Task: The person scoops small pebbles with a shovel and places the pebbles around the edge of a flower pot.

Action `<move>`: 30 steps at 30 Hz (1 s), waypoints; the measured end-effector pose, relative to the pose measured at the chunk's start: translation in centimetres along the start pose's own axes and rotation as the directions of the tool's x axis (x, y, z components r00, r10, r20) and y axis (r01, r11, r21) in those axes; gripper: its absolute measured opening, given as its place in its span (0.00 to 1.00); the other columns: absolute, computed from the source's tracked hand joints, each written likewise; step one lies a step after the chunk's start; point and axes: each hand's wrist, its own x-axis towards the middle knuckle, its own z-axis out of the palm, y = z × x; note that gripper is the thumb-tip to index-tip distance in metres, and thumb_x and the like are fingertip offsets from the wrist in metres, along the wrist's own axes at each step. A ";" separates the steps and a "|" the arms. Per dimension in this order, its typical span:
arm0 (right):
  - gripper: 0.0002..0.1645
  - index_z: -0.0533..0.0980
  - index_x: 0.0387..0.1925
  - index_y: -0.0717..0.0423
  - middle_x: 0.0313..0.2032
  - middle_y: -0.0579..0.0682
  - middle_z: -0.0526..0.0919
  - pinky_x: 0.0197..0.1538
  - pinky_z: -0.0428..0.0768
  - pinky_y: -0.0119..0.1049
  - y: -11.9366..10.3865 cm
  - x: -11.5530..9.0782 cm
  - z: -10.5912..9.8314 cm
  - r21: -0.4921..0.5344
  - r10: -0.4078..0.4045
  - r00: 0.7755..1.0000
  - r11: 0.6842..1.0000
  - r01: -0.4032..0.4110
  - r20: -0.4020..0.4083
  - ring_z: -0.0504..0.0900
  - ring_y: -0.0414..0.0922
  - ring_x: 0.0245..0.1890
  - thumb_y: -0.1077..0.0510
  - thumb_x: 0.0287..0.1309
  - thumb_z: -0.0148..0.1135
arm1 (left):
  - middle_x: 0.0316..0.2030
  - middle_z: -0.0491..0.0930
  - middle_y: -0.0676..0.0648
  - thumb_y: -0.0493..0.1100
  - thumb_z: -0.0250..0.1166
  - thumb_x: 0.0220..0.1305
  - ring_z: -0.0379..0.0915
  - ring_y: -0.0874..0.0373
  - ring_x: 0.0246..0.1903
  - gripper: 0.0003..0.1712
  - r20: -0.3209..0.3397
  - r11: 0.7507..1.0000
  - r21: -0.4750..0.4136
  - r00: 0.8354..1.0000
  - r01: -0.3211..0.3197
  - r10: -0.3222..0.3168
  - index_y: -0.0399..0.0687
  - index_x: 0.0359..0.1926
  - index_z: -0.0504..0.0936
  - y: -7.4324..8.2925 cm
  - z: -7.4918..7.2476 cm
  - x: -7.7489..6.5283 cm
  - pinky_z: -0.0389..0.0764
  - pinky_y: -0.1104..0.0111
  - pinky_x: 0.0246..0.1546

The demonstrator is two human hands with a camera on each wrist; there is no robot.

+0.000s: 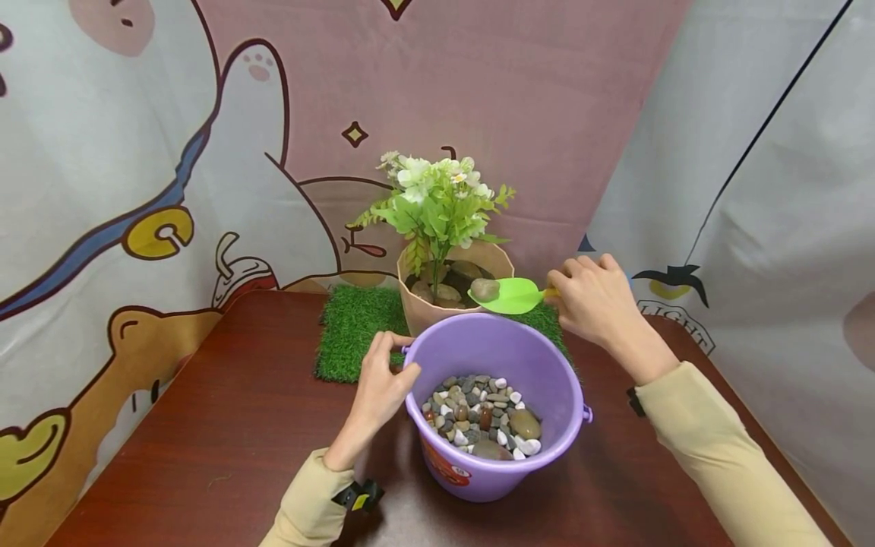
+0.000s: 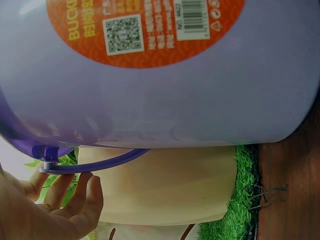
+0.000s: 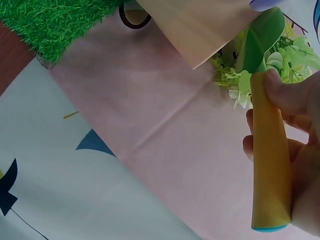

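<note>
My right hand [image 1: 593, 298] grips the yellow handle [image 3: 270, 160] of a small toy shovel. Its green blade [image 1: 518, 296] carries one rounded tan stone [image 1: 485, 289] over the far rim of a purple bucket [image 1: 478, 486], close by the planter. My left hand [image 1: 379, 380] holds the bucket at its left rim, with fingertips [image 2: 92, 187] against the purple bail handle [image 2: 110, 163] near its hinge. Pebbles [image 1: 472, 410] in grey, white and brown, with a few larger stones, cover the bucket's bottom. Behind it, a peach planter [image 1: 424, 313] holds white flowers [image 1: 444, 182] and large stones.
The planter stands on a green artificial grass mat [image 1: 349, 334], partly hidden by the bucket. Beneath everything is a dark reddish wooden table [image 1: 225, 425]. A cartoon-printed cloth [image 1: 533, 99] hangs just behind the table's back edge and along its sides.
</note>
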 end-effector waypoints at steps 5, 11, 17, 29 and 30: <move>0.09 0.76 0.24 0.57 0.22 0.54 0.77 0.32 0.66 0.45 -0.1 0.2 0.1 -0.030 -0.015 0.998 0.999 0.014 -0.053 0.74 0.54 0.27 0.58 0.42 0.68 | 0.38 0.74 0.41 0.34 0.59 0.44 0.73 0.50 0.42 0.18 -0.004 1.000 0.000 1.000 -0.004 0.004 0.37 0.41 0.78 0.0 0.0 0.0 0.75 0.74 0.36; 0.09 0.76 0.23 0.59 0.22 0.56 0.77 0.33 0.68 0.46 -0.4 0.4 -0.2 -0.082 -0.028 0.996 0.996 0.022 -0.079 0.75 0.55 0.27 0.59 0.42 0.69 | 0.38 0.74 0.40 0.34 0.59 0.44 0.73 0.51 0.42 0.18 -0.004 1.000 -0.005 1.000 -0.005 0.005 0.36 0.41 0.78 0.0 0.0 0.0 0.76 0.74 0.36; 0.07 0.75 0.22 0.60 0.22 0.58 0.77 0.34 0.69 0.48 -0.8 0.7 -0.5 -0.126 -0.029 0.996 0.992 0.018 -0.088 0.74 0.56 0.27 0.60 0.44 0.66 | 0.39 0.74 0.41 0.34 0.59 0.44 0.73 0.51 0.42 0.18 -0.001 1.000 -0.009 1.000 0.000 0.000 0.36 0.41 0.78 0.0 0.0 0.0 0.76 0.74 0.36; 0.10 0.73 0.19 0.61 0.21 0.58 0.75 0.36 0.69 0.48 -1.2 0.9 -0.8 -0.167 -0.010 0.998 0.986 0.000 -0.063 0.74 0.56 0.28 0.60 0.45 0.65 | 0.40 0.74 0.41 0.34 0.59 0.44 0.73 0.51 0.42 0.18 0.000 1.000 -0.016 1.000 0.011 -0.011 0.37 0.41 0.78 0.1 0.0 0.0 0.77 0.74 0.37; 0.10 0.72 0.19 0.61 0.21 0.58 0.75 0.36 0.69 0.48 -1.2 0.9 -0.8 -0.171 -0.012 0.998 0.985 0.000 -0.066 0.74 0.56 0.28 0.60 0.46 0.64 | 0.40 0.74 0.41 0.34 0.59 0.44 0.73 0.51 0.42 0.18 0.000 1.000 -0.017 1.000 0.011 -0.011 0.37 0.41 0.78 0.1 0.0 0.0 0.77 0.74 0.37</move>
